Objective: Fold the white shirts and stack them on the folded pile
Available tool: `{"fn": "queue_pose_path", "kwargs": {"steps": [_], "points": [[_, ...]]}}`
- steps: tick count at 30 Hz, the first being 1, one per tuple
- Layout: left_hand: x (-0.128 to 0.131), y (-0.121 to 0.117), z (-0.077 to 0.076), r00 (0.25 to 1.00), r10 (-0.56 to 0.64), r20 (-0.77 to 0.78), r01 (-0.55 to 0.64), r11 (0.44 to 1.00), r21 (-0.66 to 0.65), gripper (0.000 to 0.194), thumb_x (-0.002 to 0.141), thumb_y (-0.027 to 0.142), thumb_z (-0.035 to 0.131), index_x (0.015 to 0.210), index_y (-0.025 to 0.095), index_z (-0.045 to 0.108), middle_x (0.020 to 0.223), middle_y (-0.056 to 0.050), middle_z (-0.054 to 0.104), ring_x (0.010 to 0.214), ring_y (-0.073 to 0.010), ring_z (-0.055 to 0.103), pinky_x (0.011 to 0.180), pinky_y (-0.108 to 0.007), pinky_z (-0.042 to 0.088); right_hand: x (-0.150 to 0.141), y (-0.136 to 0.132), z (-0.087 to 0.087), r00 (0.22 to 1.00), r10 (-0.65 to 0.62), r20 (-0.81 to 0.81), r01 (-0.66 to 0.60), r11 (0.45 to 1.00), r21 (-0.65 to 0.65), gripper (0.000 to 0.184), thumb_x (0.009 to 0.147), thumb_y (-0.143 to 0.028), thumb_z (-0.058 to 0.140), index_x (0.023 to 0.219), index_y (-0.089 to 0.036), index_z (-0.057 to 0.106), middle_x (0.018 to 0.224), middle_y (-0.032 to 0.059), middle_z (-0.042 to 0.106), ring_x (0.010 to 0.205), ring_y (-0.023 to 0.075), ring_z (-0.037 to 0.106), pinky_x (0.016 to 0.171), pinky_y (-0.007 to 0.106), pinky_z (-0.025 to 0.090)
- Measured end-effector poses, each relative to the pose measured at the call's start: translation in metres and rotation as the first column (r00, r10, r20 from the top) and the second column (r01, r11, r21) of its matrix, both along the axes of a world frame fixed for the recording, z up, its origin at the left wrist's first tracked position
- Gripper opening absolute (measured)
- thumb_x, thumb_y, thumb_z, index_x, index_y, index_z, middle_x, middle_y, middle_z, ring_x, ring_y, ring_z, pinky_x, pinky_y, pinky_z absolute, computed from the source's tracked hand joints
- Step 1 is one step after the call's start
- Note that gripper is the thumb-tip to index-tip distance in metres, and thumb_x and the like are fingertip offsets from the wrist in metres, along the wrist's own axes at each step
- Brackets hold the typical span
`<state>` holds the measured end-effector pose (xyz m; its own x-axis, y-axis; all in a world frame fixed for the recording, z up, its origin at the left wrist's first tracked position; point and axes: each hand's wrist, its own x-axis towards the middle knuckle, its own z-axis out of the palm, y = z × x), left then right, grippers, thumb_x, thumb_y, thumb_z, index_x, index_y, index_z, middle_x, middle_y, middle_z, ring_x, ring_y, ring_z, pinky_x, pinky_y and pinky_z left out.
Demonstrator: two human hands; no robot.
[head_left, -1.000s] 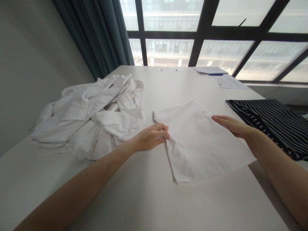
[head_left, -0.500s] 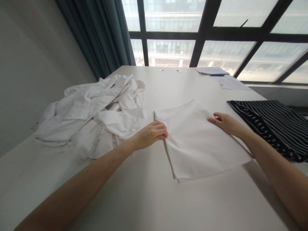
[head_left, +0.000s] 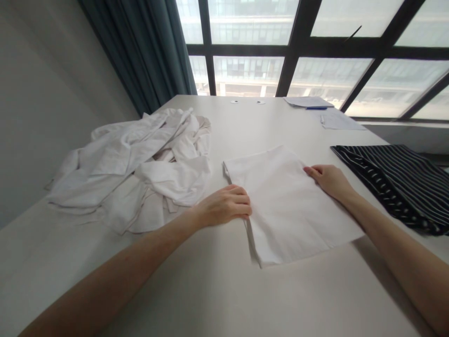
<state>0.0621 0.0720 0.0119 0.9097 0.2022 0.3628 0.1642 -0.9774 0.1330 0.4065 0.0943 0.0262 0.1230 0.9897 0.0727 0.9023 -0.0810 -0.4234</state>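
Note:
A folded white cloth (head_left: 287,206) lies on the white table (head_left: 210,290) in front of me, its layers showing along the left edge. My left hand (head_left: 229,204) is closed on that left edge, fingers over the top and the thumb hidden. On the opposite side, my right hand (head_left: 328,179) pinches the right edge, with the thumb on top and the other fingers mostly out of sight. Left of my left hand is a loose, crumpled heap of white cloth (head_left: 115,154), apart from the folded piece.
Black-and-white striped fabric (head_left: 396,178) lies at the table's right edge. Papers (head_left: 308,101) with a blue pen (head_left: 316,108) rest at the far right. A dark curtain (head_left: 147,51) hangs beyond the table's far left, beside the windows.
My left hand has slid a little down the cloth's left edge, towards me. The folded cloth looks flatter and straighter on its right side; my right hand has barely moved.

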Motion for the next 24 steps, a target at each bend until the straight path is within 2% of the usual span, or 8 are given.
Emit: {"fn": "queue_pose_path", "kwargs": {"steps": [3, 5, 7, 10, 14, 17, 21, 24], "points": [[-0.001, 0.001, -0.001, 0.998, -0.001, 0.062, 0.010, 0.990, -0.140, 0.016, 0.095, 0.031, 0.060, 0.085, 0.020, 0.067, 0.085, -0.004, 0.069, 0.093, -0.0177, 0.059, 0.092, -0.030, 0.044, 0.001, -0.001, -0.002, 0.999, 0.023, 0.048, -0.024, 1.000, 0.020, 0.044, 0.083, -0.058, 0.046, 0.072, -0.022, 0.068, 0.053, 0.0049, 0.060, 0.059, 0.0227, 0.057, 0.059, 0.033, 0.039], [-0.002, 0.003, -0.003, 0.991, 0.059, 0.119, -0.035, 0.980, -0.194, 0.019, 0.097, 0.030, 0.057, 0.086, 0.019, 0.068, 0.083, -0.004, 0.069, 0.090, -0.0169, 0.060, 0.092, -0.030, 0.045, 0.004, 0.000, -0.003, 0.997, 0.042, 0.071, -0.044, 0.999, 0.024, 0.045, 0.083, -0.059, 0.046, 0.072, -0.021, 0.068, 0.055, 0.0053, 0.061, 0.059, 0.0222, 0.056, 0.059, 0.033, 0.038], [-0.003, 0.005, -0.007, 0.971, 0.187, 0.150, -0.160, 0.972, -0.174, 0.020, 0.099, 0.026, 0.052, 0.093, 0.019, 0.069, 0.090, -0.005, 0.070, 0.093, -0.0169, 0.061, 0.097, -0.033, 0.043, 0.008, 0.001, -0.004, 0.994, 0.066, 0.085, -0.067, 0.998, 0.013, 0.046, 0.083, -0.059, 0.045, 0.076, -0.021, 0.069, 0.058, 0.0061, 0.063, 0.059, 0.0221, 0.056, 0.059, 0.032, 0.038], [-0.003, 0.007, -0.013, 0.915, 0.386, 0.121, -0.376, 0.921, -0.097, 0.021, 0.099, 0.020, 0.050, 0.113, 0.019, 0.065, 0.111, -0.006, 0.069, 0.108, -0.0186, 0.061, 0.110, -0.043, 0.032, 0.013, 0.004, -0.001, 0.991, 0.086, 0.099, -0.083, 0.996, -0.029, 0.046, 0.081, -0.061, 0.048, 0.082, -0.020, 0.070, 0.066, 0.0073, 0.067, 0.062, 0.0227, 0.058, 0.060, 0.032, 0.039], [-0.002, 0.009, -0.017, 0.860, 0.508, 0.047, -0.505, 0.861, -0.053, 0.029, 0.098, 0.023, 0.051, 0.125, 0.021, 0.061, 0.128, -0.006, 0.066, 0.123, -0.0207, 0.057, 0.117, -0.048, 0.019, 0.012, 0.002, 0.007, 0.994, 0.082, 0.073, -0.074, 0.991, -0.111, 0.043, 0.077, -0.061, 0.054, 0.075, -0.020, 0.068, 0.068, 0.0069, 0.068, 0.064, 0.0228, 0.060, 0.059, 0.032, 0.040], [-0.006, 0.014, -0.020, 0.823, 0.568, 0.023, -0.565, 0.822, -0.065, 0.031, 0.100, 0.026, 0.048, 0.128, 0.021, 0.060, 0.134, -0.006, 0.063, 0.131, -0.0231, 0.052, 0.118, -0.051, 0.017, 0.005, -0.004, 0.011, 0.994, 0.105, -0.030, -0.108, 0.977, -0.181, 0.043, 0.077, -0.062, 0.055, 0.071, -0.021, 0.065, 0.056, 0.0033, 0.060, 0.056, 0.0200, 0.056, 0.054, 0.031, 0.040], [-0.014, 0.025, -0.025, 0.762, 0.648, -0.008, -0.646, 0.759, -0.078, 0.036, 0.101, 0.023, 0.043, 0.135, 0.021, 0.054, 0.142, -0.007, 0.057, 0.138, -0.0265, 0.044, 0.116, -0.056, 0.021, -0.007, -0.010, 0.012, 0.955, 0.072, -0.289, -0.170, 0.928, -0.331, 0.039, 0.076, -0.058, 0.064, 0.070, -0.020, 0.063, 0.052, 0.0005, 0.055, 0.052, 0.0166, 0.053, 0.052, 0.030, 0.045], [-0.016, 0.026, -0.027, 0.728, 0.686, -0.010, -0.685, 0.727, -0.045, 0.038, 0.099, 0.022, 0.042, 0.136, 0.020, 0.052, 0.148, -0.010, 0.050, 0.140, -0.0271, 0.040, 0.115, -0.054, 0.024, -0.013, -0.010, 0.006, 0.895, -0.005, -0.446, -0.140, 0.946, -0.292, 0.033, 0.080, -0.051, 0.065, 0.073, -0.019, 0.065, 0.058, 0.0010, 0.058, 0.053, 0.0154, 0.055, 0.053, 0.028, 0.048]]}}
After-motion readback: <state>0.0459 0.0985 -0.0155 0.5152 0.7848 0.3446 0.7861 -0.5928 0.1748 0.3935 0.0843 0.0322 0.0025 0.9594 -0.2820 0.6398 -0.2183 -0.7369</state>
